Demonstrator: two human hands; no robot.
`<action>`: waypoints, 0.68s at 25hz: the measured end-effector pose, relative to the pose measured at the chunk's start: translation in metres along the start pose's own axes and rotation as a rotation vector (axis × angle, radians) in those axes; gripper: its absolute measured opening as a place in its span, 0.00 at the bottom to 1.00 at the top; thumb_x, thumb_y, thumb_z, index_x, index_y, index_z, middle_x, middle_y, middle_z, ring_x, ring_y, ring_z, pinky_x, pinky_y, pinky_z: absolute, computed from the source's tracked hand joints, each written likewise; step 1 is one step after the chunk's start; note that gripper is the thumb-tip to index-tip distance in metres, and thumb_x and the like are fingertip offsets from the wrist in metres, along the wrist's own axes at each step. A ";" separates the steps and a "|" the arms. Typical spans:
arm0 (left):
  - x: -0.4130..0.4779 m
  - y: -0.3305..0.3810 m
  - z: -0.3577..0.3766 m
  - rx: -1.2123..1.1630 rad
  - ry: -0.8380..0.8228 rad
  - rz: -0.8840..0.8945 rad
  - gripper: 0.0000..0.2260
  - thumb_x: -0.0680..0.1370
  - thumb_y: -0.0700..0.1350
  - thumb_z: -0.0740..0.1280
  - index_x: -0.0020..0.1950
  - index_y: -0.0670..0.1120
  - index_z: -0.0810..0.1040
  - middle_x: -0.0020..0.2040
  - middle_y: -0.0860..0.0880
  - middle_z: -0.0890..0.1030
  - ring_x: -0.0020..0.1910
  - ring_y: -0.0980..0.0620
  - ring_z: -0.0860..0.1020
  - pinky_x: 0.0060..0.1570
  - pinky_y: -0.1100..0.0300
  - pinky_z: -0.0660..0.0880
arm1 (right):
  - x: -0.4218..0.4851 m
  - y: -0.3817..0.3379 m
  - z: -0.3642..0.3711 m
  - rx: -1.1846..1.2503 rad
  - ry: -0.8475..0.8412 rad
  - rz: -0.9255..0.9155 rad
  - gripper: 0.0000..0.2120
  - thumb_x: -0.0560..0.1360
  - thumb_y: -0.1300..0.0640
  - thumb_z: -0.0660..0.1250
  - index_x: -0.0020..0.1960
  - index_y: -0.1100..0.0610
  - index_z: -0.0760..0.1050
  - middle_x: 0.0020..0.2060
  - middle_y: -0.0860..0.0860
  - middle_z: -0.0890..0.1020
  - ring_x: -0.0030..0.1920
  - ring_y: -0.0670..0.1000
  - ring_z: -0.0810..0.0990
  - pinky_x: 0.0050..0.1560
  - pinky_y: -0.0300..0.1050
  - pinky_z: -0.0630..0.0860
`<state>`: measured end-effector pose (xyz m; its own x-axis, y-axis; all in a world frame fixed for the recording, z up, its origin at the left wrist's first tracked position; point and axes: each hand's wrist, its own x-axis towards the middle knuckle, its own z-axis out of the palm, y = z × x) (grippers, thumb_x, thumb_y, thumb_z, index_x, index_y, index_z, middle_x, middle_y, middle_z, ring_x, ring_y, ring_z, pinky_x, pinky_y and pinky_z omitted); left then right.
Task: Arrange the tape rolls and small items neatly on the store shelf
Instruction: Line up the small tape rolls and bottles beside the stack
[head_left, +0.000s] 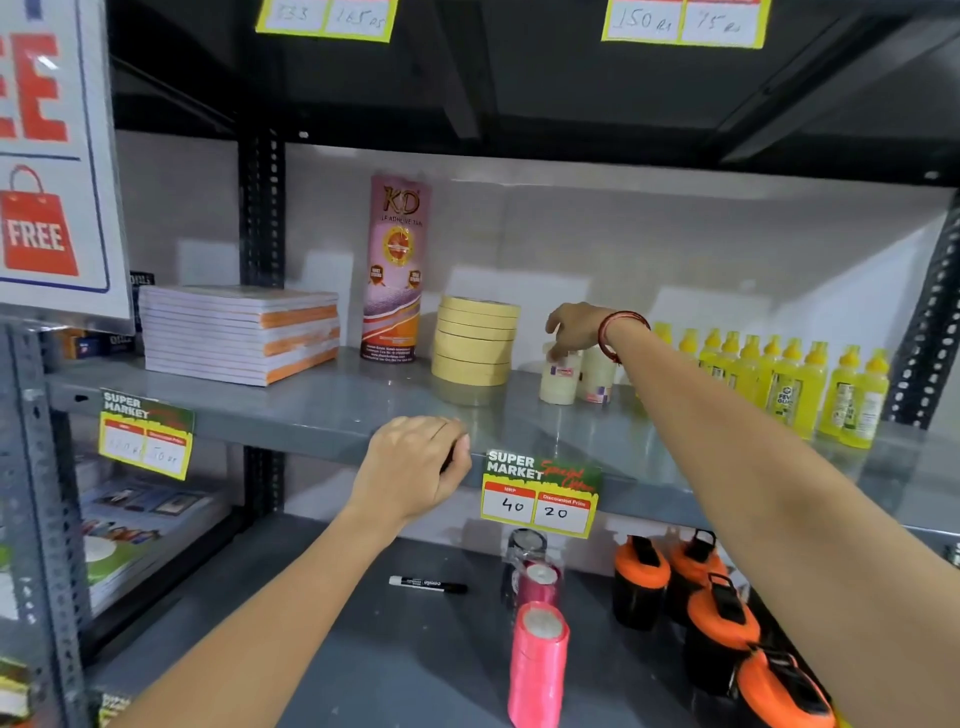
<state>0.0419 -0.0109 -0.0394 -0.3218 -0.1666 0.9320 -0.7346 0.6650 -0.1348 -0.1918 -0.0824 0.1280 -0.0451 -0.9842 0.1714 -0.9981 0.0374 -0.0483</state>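
Closest to the person, the left hand (415, 467) rests on the front edge of the grey shelf (322, 410), fingers curled in, holding nothing that shows. Farther back, the right hand (574, 330) reaches in, fingers pinched on the cap of a small white bottle (558, 382). It stands just beside a second white bottle (597, 379), near the stack of tape rolls (474, 340). A quick tug could knock its neighbour over into the yellow bottles (769, 379).

Grey steel store shelving (332, 410) against a pale wall (675, 244).
Perforated dark uprights (261, 208) carry the glossy shelf boards.
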 end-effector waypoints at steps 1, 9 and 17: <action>0.000 0.001 -0.001 -0.003 -0.007 -0.006 0.17 0.76 0.45 0.56 0.38 0.42 0.83 0.33 0.48 0.84 0.30 0.47 0.81 0.29 0.58 0.74 | -0.002 0.000 -0.002 0.007 0.012 0.010 0.30 0.70 0.54 0.71 0.69 0.58 0.67 0.62 0.56 0.78 0.61 0.57 0.77 0.61 0.50 0.74; -0.001 0.000 -0.001 -0.019 -0.039 -0.015 0.18 0.76 0.45 0.55 0.39 0.41 0.83 0.34 0.48 0.84 0.30 0.47 0.81 0.28 0.57 0.75 | 0.000 0.013 0.010 0.092 -0.001 0.029 0.30 0.71 0.52 0.71 0.70 0.55 0.67 0.67 0.56 0.73 0.60 0.59 0.77 0.65 0.55 0.74; 0.005 0.005 -0.010 -0.050 -0.115 -0.112 0.20 0.76 0.50 0.54 0.34 0.45 0.81 0.26 0.52 0.79 0.26 0.48 0.78 0.26 0.63 0.67 | -0.020 0.008 0.016 0.175 0.114 -0.013 0.32 0.73 0.48 0.69 0.72 0.59 0.64 0.70 0.58 0.70 0.68 0.59 0.70 0.67 0.51 0.68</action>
